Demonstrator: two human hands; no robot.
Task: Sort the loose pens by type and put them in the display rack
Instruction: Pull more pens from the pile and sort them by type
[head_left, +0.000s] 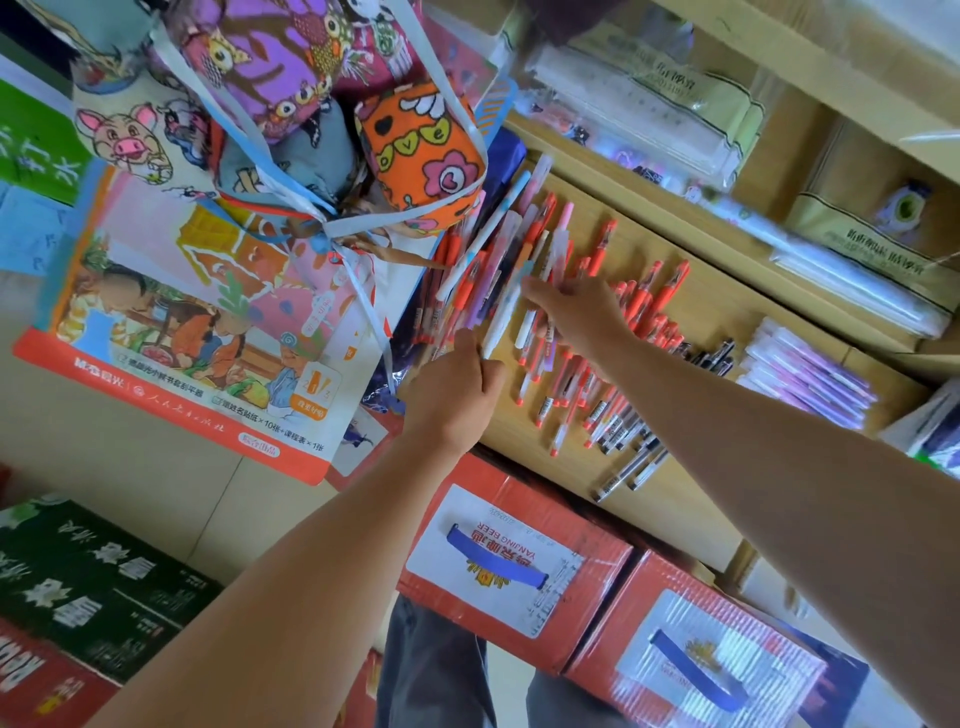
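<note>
A wooden shelf (696, 312) carries many loose pens. My left hand (452, 389) grips a fanned bundle of pens (493, 260), red-grip ones mixed with white and pale blue ones, at the shelf's left end. My right hand (576, 312) reaches across the bundle, its fingers touching the pale pens there. Red-capped pens (649, 306) lie scattered behind my right hand. Clear pens with red tips (566, 395) and dark-tipped clear pens (628, 457) lie near the front edge. A few black pens (717, 356) lie further right.
Purple flat packs (810, 379) sit at the shelf's right. Plastic-wrapped boxes fill the upper shelf (649, 109). Patterned fabric bags (415, 150) hang left of the pens over a picture poster (197, 322). Red beer cartons (519, 566) stand on the floor below.
</note>
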